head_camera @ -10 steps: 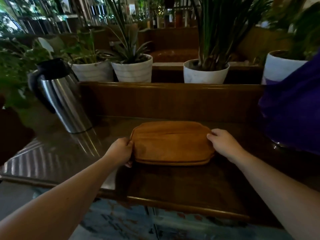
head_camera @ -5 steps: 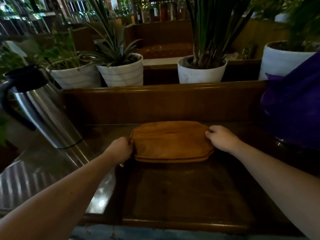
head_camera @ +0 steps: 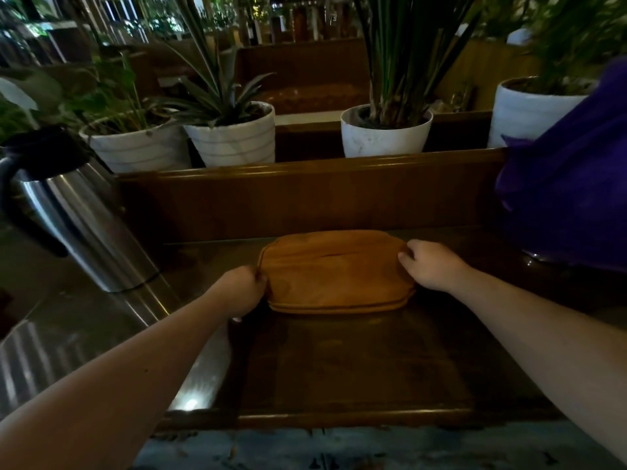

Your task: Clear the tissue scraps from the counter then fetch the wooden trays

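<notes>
Nearest, two bare forearms reach forward over the dark wooden counter (head_camera: 356, 368), on which no tissue scraps show, so I judge the fetching step is in hand; the left hand (head_camera: 239, 291) is curled closed around the left end of the stacked wooden trays (head_camera: 334, 271), fingers tucked at the edge as if to get under it; the right hand (head_camera: 432, 266) lies half open on the right end, fingers bent over the top corner, a matched hold that would keep the stack level when lifted; the trays lie flat near the counter's back wall; left of them stands a steel jug (head_camera: 78, 218); at right, purple cloth (head_camera: 570, 184); beyond, white plant pots (head_camera: 234, 137) line the ledge.
</notes>
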A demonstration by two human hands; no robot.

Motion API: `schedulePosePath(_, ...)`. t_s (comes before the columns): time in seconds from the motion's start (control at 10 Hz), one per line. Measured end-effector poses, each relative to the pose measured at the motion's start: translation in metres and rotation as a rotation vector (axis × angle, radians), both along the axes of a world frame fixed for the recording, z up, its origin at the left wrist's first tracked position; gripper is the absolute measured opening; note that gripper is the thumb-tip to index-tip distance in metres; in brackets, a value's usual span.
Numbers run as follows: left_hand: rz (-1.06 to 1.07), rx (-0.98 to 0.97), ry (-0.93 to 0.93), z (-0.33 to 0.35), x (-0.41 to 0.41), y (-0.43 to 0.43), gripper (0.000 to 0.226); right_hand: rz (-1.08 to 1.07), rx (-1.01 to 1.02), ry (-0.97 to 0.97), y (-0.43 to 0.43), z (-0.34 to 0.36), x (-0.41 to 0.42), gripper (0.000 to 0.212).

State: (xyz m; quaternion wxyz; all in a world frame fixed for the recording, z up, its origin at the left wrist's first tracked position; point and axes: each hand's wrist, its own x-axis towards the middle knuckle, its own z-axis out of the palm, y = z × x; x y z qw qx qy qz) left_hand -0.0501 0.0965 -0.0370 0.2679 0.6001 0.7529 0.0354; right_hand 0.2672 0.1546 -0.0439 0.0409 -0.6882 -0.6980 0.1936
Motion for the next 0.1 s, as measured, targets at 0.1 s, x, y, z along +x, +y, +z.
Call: schedulePosePath(0.1, -0.057, 0.052, 0.120, 0.0090, -0.0046, -0.0042, 0.032, 0.027, -0.002, -0.086, -0.0093, 0.0087, -0.0025, 0.051)
